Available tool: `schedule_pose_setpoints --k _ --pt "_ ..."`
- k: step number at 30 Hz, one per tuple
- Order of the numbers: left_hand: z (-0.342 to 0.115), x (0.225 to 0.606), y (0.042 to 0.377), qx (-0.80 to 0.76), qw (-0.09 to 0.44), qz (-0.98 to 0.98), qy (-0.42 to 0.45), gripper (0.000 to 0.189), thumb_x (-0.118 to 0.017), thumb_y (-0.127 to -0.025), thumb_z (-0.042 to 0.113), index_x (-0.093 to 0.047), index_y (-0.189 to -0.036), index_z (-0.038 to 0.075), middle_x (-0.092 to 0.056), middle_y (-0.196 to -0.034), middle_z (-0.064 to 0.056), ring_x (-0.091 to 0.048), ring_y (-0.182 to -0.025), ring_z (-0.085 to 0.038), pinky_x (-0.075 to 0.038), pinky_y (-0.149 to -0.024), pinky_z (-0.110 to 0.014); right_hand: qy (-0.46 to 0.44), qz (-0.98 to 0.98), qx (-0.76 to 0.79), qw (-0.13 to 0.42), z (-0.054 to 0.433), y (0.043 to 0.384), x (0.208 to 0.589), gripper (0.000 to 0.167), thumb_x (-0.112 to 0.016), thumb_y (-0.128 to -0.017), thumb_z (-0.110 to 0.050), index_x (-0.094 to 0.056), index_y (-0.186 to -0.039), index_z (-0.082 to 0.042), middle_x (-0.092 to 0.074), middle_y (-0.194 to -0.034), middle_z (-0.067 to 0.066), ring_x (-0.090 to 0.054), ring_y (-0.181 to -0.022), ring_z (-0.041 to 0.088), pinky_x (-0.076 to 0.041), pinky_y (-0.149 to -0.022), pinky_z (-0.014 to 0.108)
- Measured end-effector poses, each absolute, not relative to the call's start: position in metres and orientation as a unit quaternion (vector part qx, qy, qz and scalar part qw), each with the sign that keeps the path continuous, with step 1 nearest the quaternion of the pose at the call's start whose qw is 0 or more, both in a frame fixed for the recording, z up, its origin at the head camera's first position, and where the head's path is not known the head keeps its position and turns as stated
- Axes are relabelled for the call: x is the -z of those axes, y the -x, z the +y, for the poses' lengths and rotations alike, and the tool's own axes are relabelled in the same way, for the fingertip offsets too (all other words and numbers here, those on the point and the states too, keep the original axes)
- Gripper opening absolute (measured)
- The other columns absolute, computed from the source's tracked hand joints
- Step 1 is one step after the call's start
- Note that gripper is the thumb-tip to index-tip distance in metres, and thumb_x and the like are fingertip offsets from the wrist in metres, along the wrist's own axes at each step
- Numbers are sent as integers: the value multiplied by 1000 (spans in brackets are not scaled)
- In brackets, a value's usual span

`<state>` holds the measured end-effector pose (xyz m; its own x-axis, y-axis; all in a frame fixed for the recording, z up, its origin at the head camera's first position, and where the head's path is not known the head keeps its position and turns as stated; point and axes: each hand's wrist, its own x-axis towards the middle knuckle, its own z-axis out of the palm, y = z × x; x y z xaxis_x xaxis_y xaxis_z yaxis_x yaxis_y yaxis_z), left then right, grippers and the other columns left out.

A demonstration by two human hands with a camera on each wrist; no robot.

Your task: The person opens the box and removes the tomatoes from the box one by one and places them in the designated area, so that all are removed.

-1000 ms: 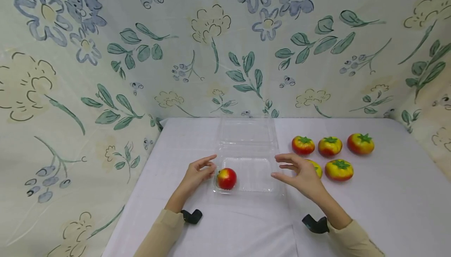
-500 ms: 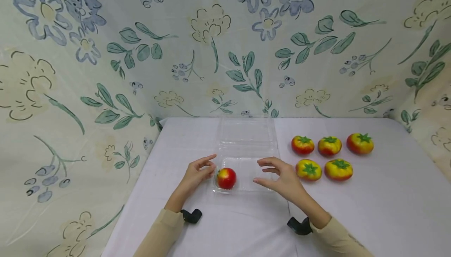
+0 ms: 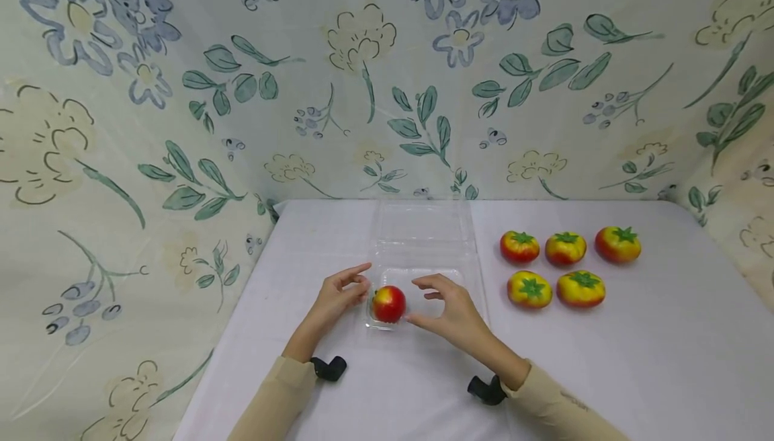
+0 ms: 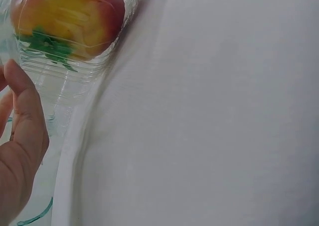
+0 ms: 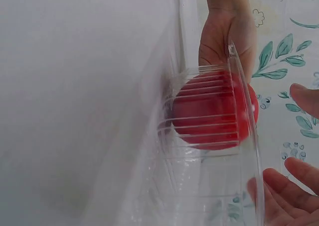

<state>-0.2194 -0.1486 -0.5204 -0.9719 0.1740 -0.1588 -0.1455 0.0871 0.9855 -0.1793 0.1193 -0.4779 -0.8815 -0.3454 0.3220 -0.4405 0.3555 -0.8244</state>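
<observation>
A clear plastic clamshell box (image 3: pixel 440 323) lies with its lid folded back, away from the person. In its left end sits a red-and-yellow tomato-like fruit (image 3: pixel 389 304), whose green calyx (image 4: pixel 49 48) faces left. The left hand (image 3: pixel 332 300) is at the box's left wall, fingers loosely bent with the tips right at the rim. Over the box, the right hand (image 3: pixel 450 310) has thumb and fingers spread apart, the thumb tip close to the fruit's right side. The right wrist view shows the fruit (image 5: pixel 214 111) through the box wall, with the right hand's fingers (image 5: pixel 294 186) holding nothing.
To the right of the box, several similar red-and-yellow fruits (image 3: pixel 581 289) with green calyxes stand in two rows. The box's transparent lid (image 3: pixel 423 222) reaches toward the table's back edge. A white cloth (image 3: pixel 683 333) covers the table, and a floral curtain (image 3: pixel 423 78) hangs behind.
The right hand has moved left from beside the fruits on the right, across the box to the fruit inside. The left hand and the box have stayed in place.
</observation>
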Motion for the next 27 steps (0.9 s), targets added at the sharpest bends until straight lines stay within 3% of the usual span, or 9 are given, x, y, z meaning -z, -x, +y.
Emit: schedule_pose_setpoints --k 12,27 --pt "-148 521 221 -676 115 728 -16 47 -70 -95 19 -59 -140 12 -61 -106 -11 -63 -81 -19 -57 -81 -25 -253 -840 -477 53 89 184 488 58 -92 -72 -21 -64 -121 -3 -65 -118 13 -62 -108 34 -56 -85 48" --pt "-149 523 221 -674 113 730 -20 49 -71 -94 20 -58 -140 10 -61 -106 -11 -63 -80 -17 -57 -80 -24 -242 -852 -463 38 70 187 492 62 -93 -71 -21 -63 -122 -1 -64 -118 8 -62 -102 23 -57 -85 40"
